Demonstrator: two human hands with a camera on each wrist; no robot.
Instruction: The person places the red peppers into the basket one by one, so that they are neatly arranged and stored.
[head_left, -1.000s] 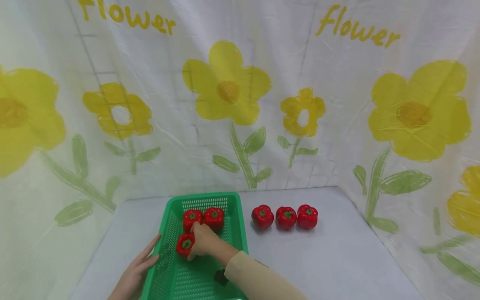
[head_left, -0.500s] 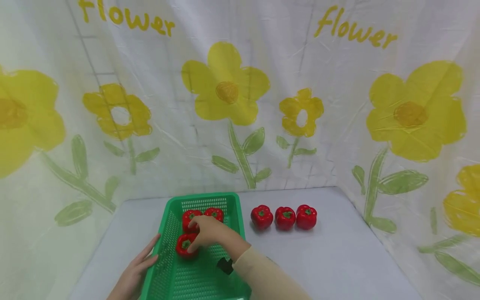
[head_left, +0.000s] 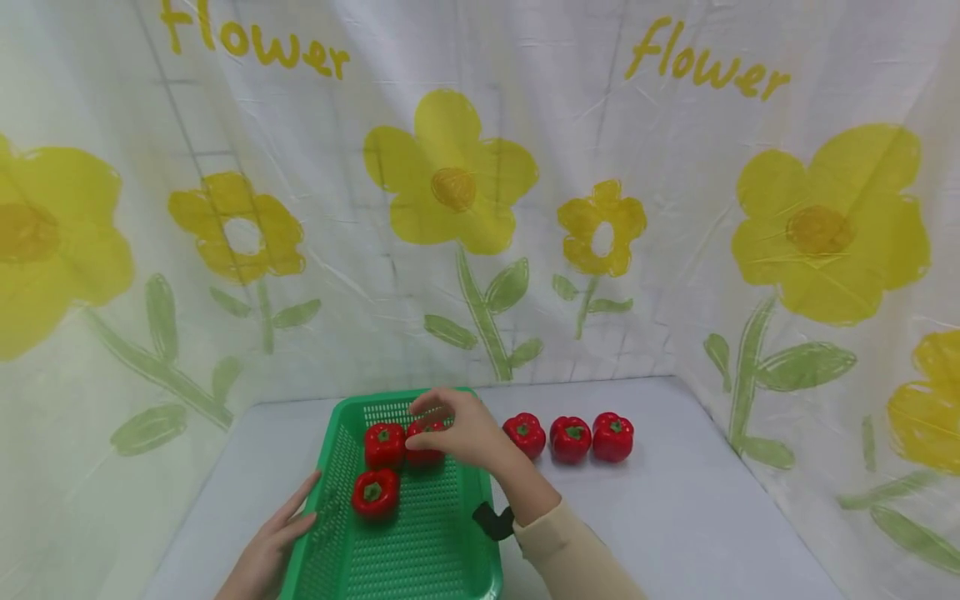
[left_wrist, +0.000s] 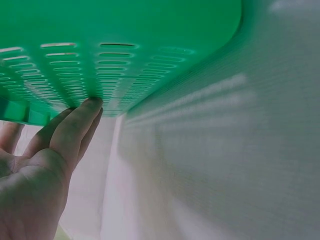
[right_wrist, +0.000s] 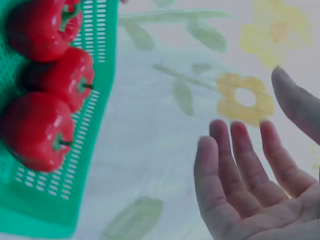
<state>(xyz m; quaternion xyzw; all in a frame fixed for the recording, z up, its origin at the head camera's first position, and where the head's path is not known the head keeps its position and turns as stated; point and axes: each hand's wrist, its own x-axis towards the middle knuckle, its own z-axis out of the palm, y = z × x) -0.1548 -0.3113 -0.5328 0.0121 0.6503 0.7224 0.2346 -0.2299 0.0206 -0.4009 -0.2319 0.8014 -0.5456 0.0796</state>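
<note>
While right hand [head_left: 463, 429] and left hand [head_left: 264, 543] show loosely spread fingers, left-side pressure on green basket [head_left: 416, 546] could roll 3 bell peppers [head_left: 384, 454].

Yellow lettering [head_left: 273, 52] reading "flower" stands twice on the white curtain [head_left: 678, 275].

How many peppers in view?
6. In the basket: back-left pepper, back-right pepper partly behind the right hand, front pepper. On the table: left pepper, middle pepper, right pepper. The right arm might hide more.
</note>
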